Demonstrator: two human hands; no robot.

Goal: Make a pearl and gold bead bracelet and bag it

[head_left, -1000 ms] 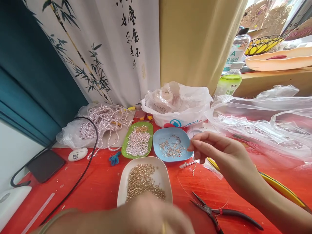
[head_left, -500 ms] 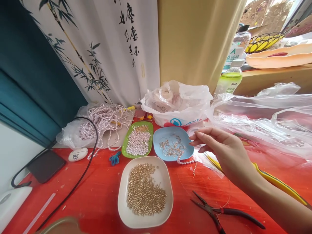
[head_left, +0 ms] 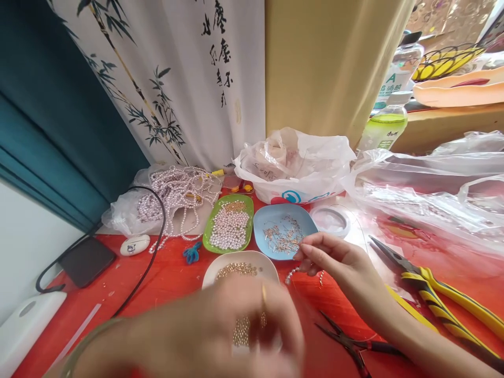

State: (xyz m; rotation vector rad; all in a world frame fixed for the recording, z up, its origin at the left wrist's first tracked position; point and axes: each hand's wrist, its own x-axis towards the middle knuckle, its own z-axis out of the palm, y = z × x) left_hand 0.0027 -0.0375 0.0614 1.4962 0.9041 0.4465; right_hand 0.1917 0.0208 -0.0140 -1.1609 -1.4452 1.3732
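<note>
One blurred left hand over cream dish of gold beads (grip, I cannot make out); right hand, fingertips pinched together, near blue dish.

Gold beads, 6 o'clock: shiny, metallic-looking
Pearl beads, 7 o'clock: smooth, pearly gloss
Blue dish, 5 o'clock: smooth plastic
Yellow-handled pliers, 4 o'clock: grey metal nose, smooth plastic-looking grips
Tabletop: slick, glossy
Carrier bag, 2 o'clock: thin, crinkled plastic
Teal curtain, 10 o'clock: matt cloth
</note>
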